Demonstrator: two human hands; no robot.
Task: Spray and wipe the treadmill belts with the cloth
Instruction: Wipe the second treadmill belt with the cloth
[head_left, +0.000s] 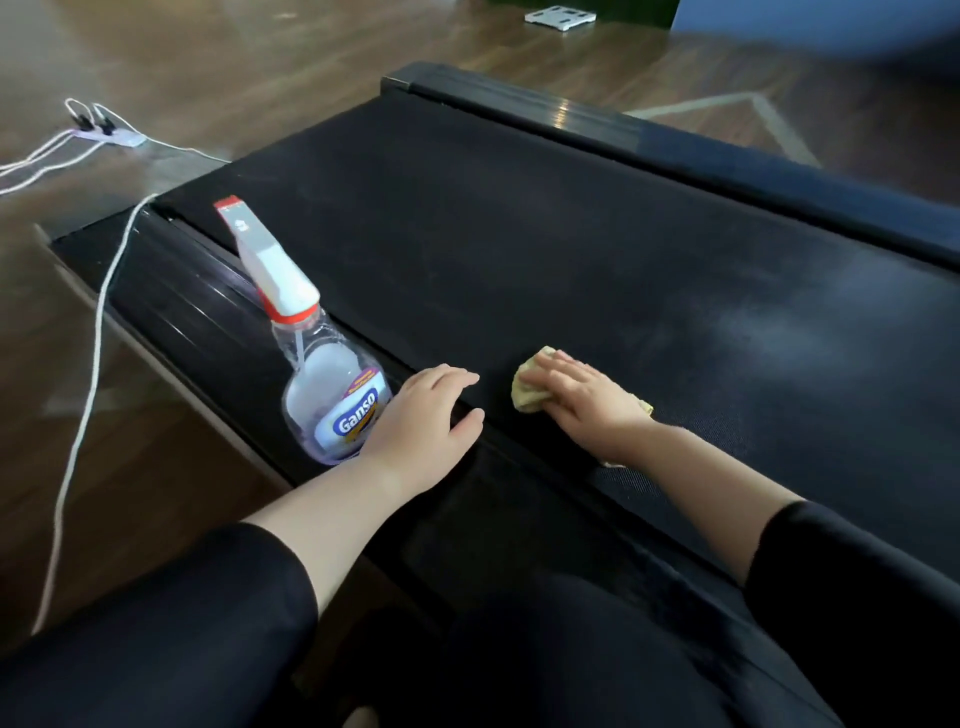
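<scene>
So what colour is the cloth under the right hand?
Pale yellow; the cloth shows best in the head view.

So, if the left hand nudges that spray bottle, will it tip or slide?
Probably tips rather than slides: the spray bottle is tall, carries a big trigger head and stands on the narrow side rail. It is likely fairly light, since the clear body seems only partly filled. The smooth plastic could be slippery.

Only readable bit is "Ganso" in white letters on the blue label of the spray bottle (332, 384). There's smaller print above it on the label, but it's way too blurry to read.
</scene>
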